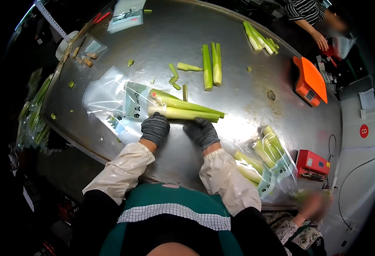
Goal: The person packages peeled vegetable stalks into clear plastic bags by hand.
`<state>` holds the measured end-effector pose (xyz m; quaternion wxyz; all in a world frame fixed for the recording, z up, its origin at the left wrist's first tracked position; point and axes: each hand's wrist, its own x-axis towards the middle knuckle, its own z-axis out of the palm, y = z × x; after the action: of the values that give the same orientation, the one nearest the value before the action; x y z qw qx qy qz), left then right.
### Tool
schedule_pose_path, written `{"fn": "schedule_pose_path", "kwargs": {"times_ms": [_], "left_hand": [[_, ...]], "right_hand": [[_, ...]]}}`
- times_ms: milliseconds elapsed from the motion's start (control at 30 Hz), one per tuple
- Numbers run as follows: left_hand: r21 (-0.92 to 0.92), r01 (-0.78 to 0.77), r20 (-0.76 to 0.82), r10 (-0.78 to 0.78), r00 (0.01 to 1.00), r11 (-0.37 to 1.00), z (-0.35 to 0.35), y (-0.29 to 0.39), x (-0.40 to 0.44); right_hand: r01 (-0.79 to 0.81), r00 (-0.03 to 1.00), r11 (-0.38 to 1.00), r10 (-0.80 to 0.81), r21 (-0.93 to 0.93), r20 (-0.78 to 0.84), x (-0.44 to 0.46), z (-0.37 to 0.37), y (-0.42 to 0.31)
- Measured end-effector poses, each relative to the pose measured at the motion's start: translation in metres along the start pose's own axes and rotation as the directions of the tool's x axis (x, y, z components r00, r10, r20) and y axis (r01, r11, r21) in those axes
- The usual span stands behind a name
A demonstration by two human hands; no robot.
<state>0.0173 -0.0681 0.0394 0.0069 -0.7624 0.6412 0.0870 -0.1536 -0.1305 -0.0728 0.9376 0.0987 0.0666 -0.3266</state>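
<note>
Several pale green water bamboo shoots (187,113) lie side by side on the metal table, their thick left ends inside a clear printed plastic bag (104,96). My left hand (155,129), in a grey glove, is closed at the near edge of the bag's mouth, its fingertips against the lowest shoot. My right hand (202,133), gloved alike, is beside the near edge of the shoots. Its fingers are bent and touch the lowest shoot, with the thumb apart; none wraps round it. A second clear bag (121,128) lies under the first one's near side.
Filled bags of shoots (266,162) lie at right, near a red box (313,164) and an orange scale (310,81). Loose shoots (212,66), trimmings (173,77) and wooden-handled tools (85,59) lie farther back. Two other people stand at the right edges, one handling a shoot.
</note>
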Motion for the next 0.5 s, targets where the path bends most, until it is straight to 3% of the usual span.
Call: {"fn": "schedule_pose_path", "kwargs": {"times_ms": [33, 100, 133, 167, 200, 233, 267, 300, 367, 433, 500], "left_hand": [[-0.015, 0.026, 0.033, -0.025, 0.999, 1.0, 0.001, -0.001, -0.001], [0.013, 0.016, 0.05, -0.017, 0.999, 1.0, 0.003, -0.004, -0.003], [0.044, 0.006, 0.061, -0.009, 0.998, 0.999, 0.003, -0.005, -0.002], [0.043, 0.019, 0.056, -0.021, 0.998, 0.999, 0.002, -0.006, -0.001], [0.02, 0.018, 0.085, -0.02, 0.996, 1.0, 0.002, -0.006, -0.002], [0.0, 0.018, 0.112, -0.018, 0.994, 1.0, 0.001, -0.006, -0.003], [0.019, 0.032, 0.114, -0.034, 0.993, 0.999, -0.001, -0.005, -0.003], [0.019, 0.031, 0.104, -0.033, 0.994, 0.999, -0.006, -0.003, -0.006], [-0.023, 0.1, -0.027, -0.101, 0.995, 0.995, -0.007, 0.001, -0.006], [-0.101, 0.133, -0.024, -0.136, 0.99, 0.986, -0.015, 0.005, -0.004], [-0.066, 0.099, -0.194, -0.11, 0.975, 0.993, -0.012, 0.008, 0.001]], "right_hand": [[-0.074, 0.975, 0.977, 0.029, -0.199, -0.221, -0.015, 0.038, 0.011], [-0.417, 0.774, 0.813, 0.082, -0.407, -0.628, -0.046, 0.117, 0.036], [-0.469, 0.796, 0.648, 0.015, -0.6, -0.606, -0.053, 0.136, 0.036], [-0.496, 0.823, 0.437, -0.038, -0.75, -0.567, -0.058, 0.143, 0.033], [-0.278, 0.939, 0.187, -0.153, -0.942, -0.307, -0.058, 0.125, 0.02], [-0.225, 0.929, -0.398, -0.364, -0.889, -0.072, -0.058, 0.123, 0.014], [-0.188, 0.887, -0.714, -0.419, -0.675, 0.196, -0.06, 0.129, 0.009], [-0.256, 0.882, -0.906, -0.362, -0.338, 0.302, -0.056, 0.125, -0.004], [-0.468, 0.883, -0.874, -0.461, -0.128, -0.081, -0.047, 0.151, -0.007], [-0.397, 0.91, -0.917, -0.388, -0.039, -0.144, -0.04, 0.138, -0.017], [-0.378, 0.914, -0.926, -0.377, 0.021, -0.15, -0.029, 0.116, -0.022]]}}
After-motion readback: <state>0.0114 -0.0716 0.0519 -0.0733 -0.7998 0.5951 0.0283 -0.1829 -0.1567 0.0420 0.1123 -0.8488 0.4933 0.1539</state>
